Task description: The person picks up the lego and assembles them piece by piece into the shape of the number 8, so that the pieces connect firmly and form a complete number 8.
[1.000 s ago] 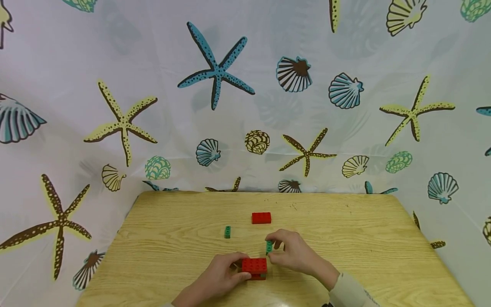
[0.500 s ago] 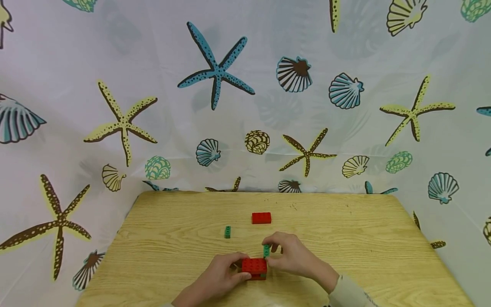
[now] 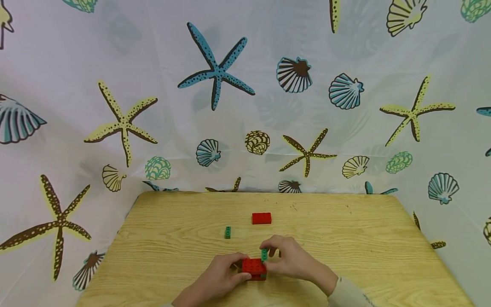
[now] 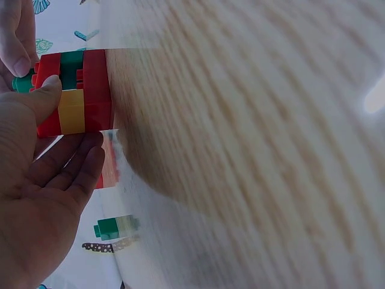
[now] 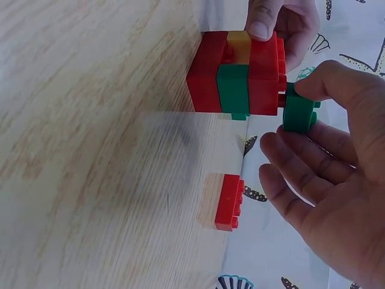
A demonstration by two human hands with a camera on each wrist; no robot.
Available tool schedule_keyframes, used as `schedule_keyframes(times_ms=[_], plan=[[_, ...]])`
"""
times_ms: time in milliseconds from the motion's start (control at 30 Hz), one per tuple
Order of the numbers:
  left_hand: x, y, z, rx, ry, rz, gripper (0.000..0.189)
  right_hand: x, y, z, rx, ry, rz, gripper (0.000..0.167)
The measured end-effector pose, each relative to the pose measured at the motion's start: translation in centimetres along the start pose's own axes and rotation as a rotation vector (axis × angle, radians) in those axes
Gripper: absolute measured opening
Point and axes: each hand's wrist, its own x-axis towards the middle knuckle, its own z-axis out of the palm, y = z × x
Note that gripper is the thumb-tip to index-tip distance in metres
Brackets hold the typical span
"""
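A block stack (image 3: 254, 267) stands on the table, two red bricks with a yellow brick (image 4: 72, 112) and a green brick (image 5: 233, 88) between them. My left hand (image 3: 220, 274) grips it from the left, thumb on the near side of the upper red brick (image 5: 263, 75). Between thumb and fingers, my right hand (image 3: 290, 258) pinches a small green brick (image 5: 298, 108) right at the studs on top of the stack, at its right end. In the right wrist view that brick overhangs the top red brick's far edge.
Farther back on the table (image 3: 337, 226) lie a loose red brick (image 3: 261, 218) and a small green brick (image 3: 228, 232), left of it. A white cloth (image 3: 245, 115) printed with starfish and shells hangs behind and at the sides.
My right hand has carried the green brick left and toward me, from beside the stack to its top right end. My left hand and the stack have stayed put.
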Motion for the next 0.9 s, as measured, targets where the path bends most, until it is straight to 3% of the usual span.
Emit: schedule_keyframes(times_ms=[900], plan=[[-0.05,-0.18,0.18,0.007,0.014,0.038,0.036,-0.23,-0.67,0.21,0.031,-0.068,0.004,0.033]])
